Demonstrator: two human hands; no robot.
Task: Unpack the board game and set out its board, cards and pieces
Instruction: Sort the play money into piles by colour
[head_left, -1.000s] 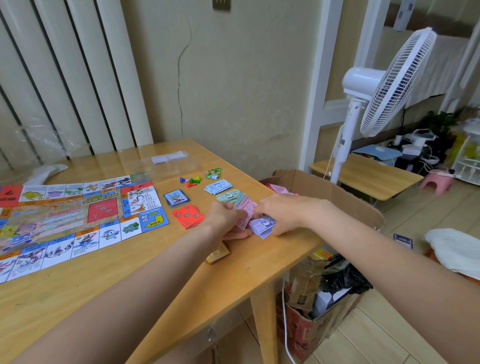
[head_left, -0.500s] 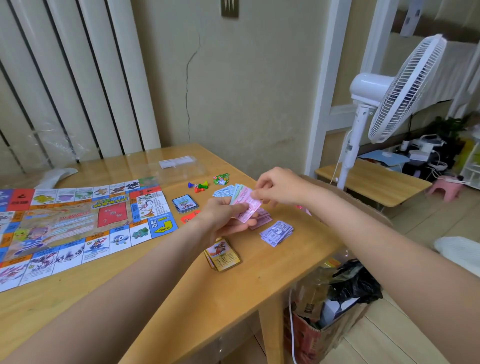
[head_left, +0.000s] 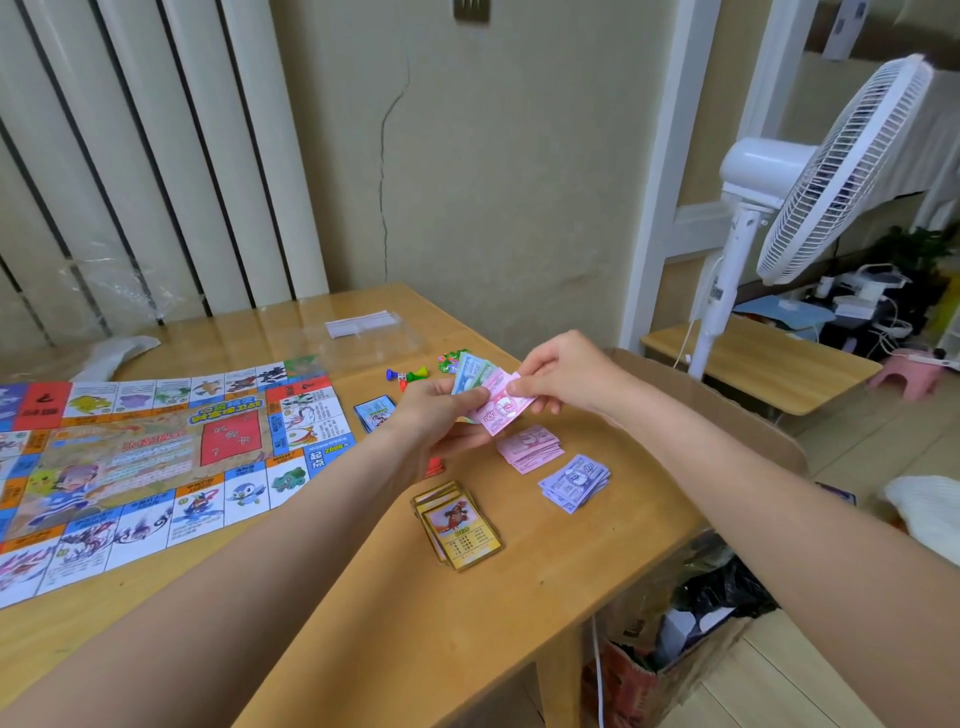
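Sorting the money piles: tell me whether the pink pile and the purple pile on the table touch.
Apart. The head view shows bare table wood between the pink pile and the purple pile.

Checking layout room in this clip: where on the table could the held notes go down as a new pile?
Bare wood lies on the table nearer the person than the yellow card stack, and between that stack and the purple notes. It is crowded around the pink notes, blue cards and pawns, under the left hand and right hand.
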